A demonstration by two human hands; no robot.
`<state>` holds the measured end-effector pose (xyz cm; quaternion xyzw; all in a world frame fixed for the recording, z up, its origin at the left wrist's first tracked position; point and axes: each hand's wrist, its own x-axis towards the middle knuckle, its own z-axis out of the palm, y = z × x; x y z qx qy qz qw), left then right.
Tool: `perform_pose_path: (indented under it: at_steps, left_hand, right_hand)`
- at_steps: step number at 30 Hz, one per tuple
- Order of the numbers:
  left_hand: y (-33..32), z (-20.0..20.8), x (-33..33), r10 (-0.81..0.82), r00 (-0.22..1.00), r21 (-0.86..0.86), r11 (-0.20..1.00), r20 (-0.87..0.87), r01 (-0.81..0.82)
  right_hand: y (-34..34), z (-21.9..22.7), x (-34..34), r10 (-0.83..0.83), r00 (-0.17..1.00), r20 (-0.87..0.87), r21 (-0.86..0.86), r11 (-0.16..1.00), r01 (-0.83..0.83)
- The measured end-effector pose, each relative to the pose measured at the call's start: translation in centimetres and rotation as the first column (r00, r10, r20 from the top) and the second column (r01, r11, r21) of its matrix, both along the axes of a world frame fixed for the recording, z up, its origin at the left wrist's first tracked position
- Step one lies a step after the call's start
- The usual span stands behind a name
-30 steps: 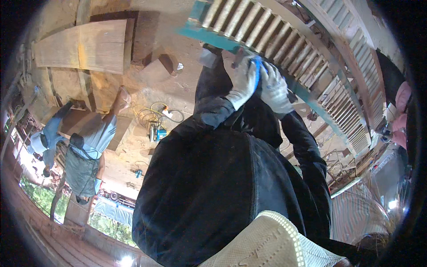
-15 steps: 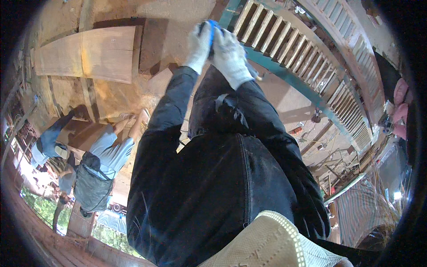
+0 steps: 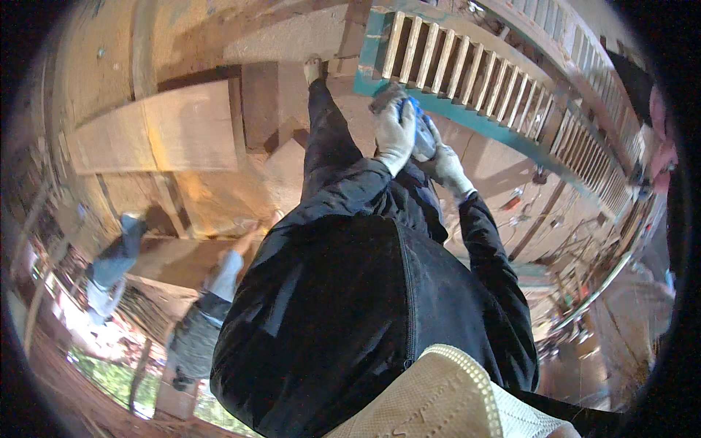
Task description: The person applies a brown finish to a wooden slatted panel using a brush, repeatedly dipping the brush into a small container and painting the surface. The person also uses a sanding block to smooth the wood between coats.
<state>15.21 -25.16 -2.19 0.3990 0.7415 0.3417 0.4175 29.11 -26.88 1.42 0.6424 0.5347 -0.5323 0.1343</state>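
Note:
Both my hands wear white gloves and hold a blue and grey tool in front of me, perhaps a hand-held power tool; its exact kind does not show clearly. My left hand grips its left side, and my right hand wraps its rear right end. The tool has a blue upper part, and a dark grey-brown blocky piece shows at its far end. Just beyond lies a slatted wooden frame with a teal edge and pale slats. Whether the tool touches the frame, I cannot tell.
Another slatted panel lies beyond the frame. On the left is a wide wooden board. Two people are at the lower left, partly blurred. Scraps and sticks clutter the right side, near an orange-red object.
Both hands have drawn back toward me and to the right with the tool, which now shows more fully. My right hand has shifted to its rear. The view has turned, and my leg and foot show.

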Motion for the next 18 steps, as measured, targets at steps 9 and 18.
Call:
perform_pose_path:
  at_steps: [9,18]
  left_hand:
    - [13.7,-1.1,-11.2,-0.525,0.838,0.040,0.843,-0.148,0.536]
    - [31.9,-4.0,-9.3,-0.711,0.699,0.200,0.698,0.077,0.687]
  right_hand:
    - [4.8,-0.6,-15.5,-0.562,0.827,0.023,0.093,0.825,0.558]
    - [18.3,-2.7,-17.9,-0.767,0.633,-0.106,0.318,0.577,0.752]
